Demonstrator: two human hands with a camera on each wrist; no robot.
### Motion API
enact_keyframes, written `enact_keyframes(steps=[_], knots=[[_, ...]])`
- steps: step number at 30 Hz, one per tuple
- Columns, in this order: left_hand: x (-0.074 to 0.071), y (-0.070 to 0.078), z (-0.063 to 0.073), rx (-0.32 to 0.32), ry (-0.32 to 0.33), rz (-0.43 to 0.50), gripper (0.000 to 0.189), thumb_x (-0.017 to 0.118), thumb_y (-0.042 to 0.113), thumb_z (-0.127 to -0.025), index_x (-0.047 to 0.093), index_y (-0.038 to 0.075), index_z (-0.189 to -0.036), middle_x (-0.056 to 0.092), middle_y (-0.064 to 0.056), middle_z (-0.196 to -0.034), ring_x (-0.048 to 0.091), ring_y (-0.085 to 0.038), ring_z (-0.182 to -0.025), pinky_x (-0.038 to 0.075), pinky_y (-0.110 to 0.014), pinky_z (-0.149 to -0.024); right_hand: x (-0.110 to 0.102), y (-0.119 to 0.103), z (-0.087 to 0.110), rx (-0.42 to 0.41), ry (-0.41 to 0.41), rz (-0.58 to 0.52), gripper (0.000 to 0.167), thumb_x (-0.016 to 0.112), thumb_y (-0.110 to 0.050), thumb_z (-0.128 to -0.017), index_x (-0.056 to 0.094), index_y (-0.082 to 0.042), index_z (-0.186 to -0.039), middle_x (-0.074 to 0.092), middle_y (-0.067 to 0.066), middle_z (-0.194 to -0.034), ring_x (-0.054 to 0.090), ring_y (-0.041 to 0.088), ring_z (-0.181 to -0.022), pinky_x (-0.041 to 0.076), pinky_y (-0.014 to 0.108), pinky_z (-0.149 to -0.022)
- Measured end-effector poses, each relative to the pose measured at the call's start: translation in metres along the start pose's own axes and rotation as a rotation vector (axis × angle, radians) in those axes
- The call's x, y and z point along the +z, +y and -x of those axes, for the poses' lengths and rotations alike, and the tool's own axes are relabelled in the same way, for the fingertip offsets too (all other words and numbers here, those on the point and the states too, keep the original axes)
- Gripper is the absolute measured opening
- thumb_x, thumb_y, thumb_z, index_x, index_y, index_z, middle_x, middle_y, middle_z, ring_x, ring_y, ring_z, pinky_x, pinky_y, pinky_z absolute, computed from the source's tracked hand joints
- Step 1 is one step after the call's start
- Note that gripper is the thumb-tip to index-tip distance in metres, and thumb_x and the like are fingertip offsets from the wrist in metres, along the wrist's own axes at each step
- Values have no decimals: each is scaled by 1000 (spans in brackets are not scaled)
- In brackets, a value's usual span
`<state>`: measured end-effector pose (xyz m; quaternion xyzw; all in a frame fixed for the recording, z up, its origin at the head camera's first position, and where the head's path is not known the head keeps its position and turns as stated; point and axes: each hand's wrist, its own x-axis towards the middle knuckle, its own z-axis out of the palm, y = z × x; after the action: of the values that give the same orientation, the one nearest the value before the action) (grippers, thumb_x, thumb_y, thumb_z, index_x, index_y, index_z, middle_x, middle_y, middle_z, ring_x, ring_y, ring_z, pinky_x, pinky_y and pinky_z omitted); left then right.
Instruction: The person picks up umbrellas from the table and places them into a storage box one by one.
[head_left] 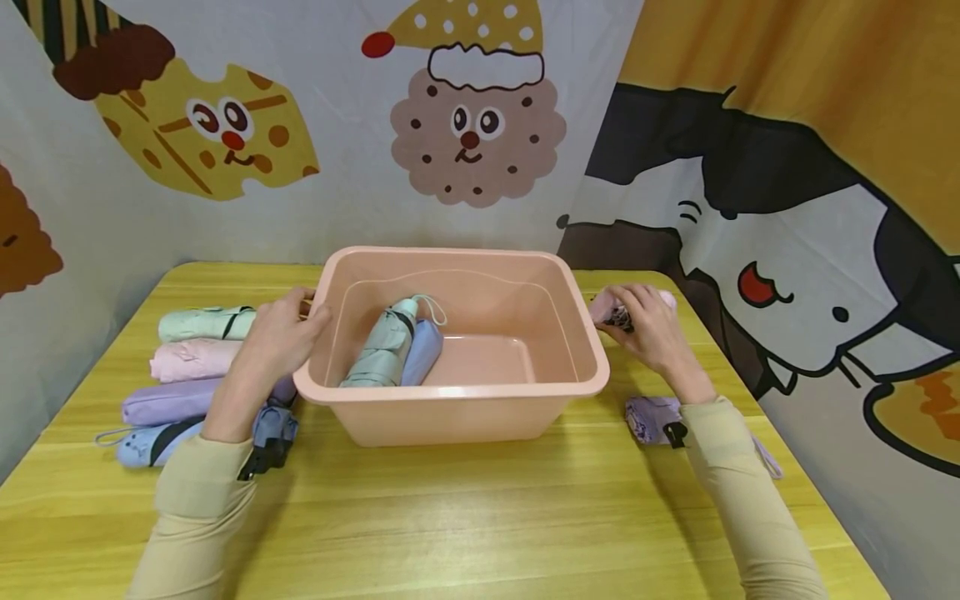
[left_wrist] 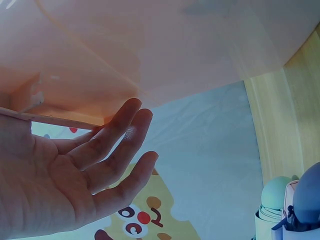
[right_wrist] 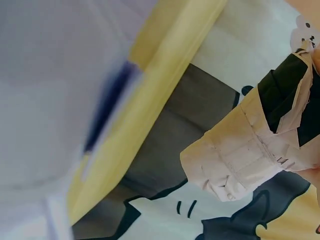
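Observation:
A pink plastic basin (head_left: 450, 417) stands on the table, holding a mint-green folded umbrella (head_left: 382, 346) and a blue-purple one (head_left: 423, 352) at its left end. My left hand (head_left: 281, 333) grips the basin's left rim, thumb over the edge; in the left wrist view its fingers (left_wrist: 120, 150) lie along the outside wall. To the right of the basin, my right hand (head_left: 648, 321) holds a pale pink folded umbrella (right_wrist: 230, 155) with black parts, seen in the right wrist view. Beneath the right forearm lies a purple folded umbrella (head_left: 651, 418), partly covered by the sleeve.
Left of the basin lies a row of folded umbrellas: mint green (head_left: 198, 323), pink (head_left: 193, 358), purple (head_left: 168, 402) and blue (head_left: 153, 446). A darker blue one (head_left: 276, 425) sits partly behind the left wrist. A cartoon-printed cloth (head_left: 345, 125) hangs behind the wooden table (head_left: 465, 525).

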<state>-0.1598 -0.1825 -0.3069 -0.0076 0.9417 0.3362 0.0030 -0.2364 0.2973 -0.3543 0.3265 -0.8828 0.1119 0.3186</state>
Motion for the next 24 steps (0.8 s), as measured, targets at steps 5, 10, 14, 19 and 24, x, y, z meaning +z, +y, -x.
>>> enact_keyframes(steps=[5, 10, 14, 19, 24], knots=[[0, 0, 0, 1, -5, 2, 59, 31, 36, -99, 37, -8, -138, 52, -32, -128, 53, -46, -114, 45, -56, -94, -6, -7, -7, 5, 61, 35, 63, 86, -11, -64, 56, 4, -117, 60, 25, -109, 55, 43, -101, 46, 56, -85], [0, 0, 0, 5, -6, 1, 60, 31, 37, -99, 37, -8, -139, 52, -33, -128, 53, -47, -115, 45, -56, -94, -15, -11, -15, -37, 124, 103, 62, 86, -9, -65, 56, 4, -117, 59, 25, -111, 55, 41, -101, 49, 55, -83], [0, 0, 0, 4, -9, 5, 60, 30, 37, -99, 37, -8, -139, 51, -33, -128, 52, -47, -116, 44, -57, -95, -21, -15, -22, -41, 191, 109, 62, 86, -4, -63, 54, 5, -116, 57, 26, -110, 55, 41, -99, 51, 55, -79], [0, -1, 1, 5, -13, 9, 61, 30, 38, -100, 36, -8, -139, 50, -33, -130, 51, -47, -117, 44, -57, -96, -28, -21, -31, -42, 247, 83, 66, 85, 1, -61, 52, 4, -119, 55, 25, -110, 54, 40, -99, 51, 55, -79], [-1, -1, 1, 3, -12, 14, 60, 30, 37, -100, 36, -8, -139, 50, -33, -130, 51, -47, -117, 44, -57, -96, -35, -25, -41, -95, 271, 95, 64, 83, -1, -65, 53, 2, -121, 54, 25, -110, 53, 41, -102, 51, 56, -80]])
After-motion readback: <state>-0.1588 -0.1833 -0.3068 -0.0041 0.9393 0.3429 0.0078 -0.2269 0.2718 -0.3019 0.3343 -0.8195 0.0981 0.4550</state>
